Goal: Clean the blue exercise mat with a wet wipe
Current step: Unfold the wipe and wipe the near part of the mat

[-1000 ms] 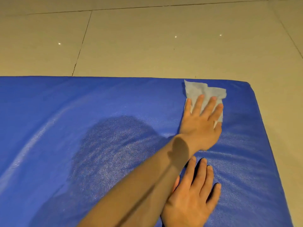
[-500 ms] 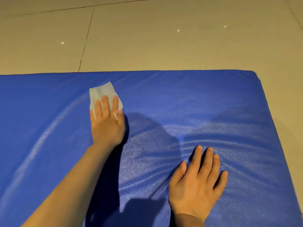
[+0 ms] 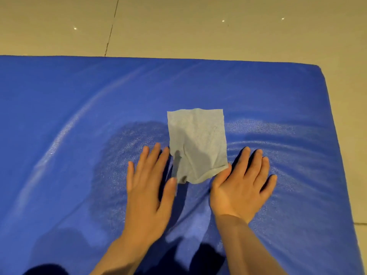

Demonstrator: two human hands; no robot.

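Pale tiled floor (image 3: 198, 30) beyond the blue exercise mat (image 3: 79, 116), nothing blocking, and the wet wipe (image 3: 197, 143) lies spread between the 2 hands, its near corner touching the right thumb. Left hand (image 3: 151, 187) and right hand (image 3: 241, 187) both palm-down, fingers spread, each grip open and holding nothing. Mat's right edge sits well right of the right hand, wide blue surface left.

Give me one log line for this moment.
wipe: flat on mat | left hand: open beside it | right hand: thumb at corner
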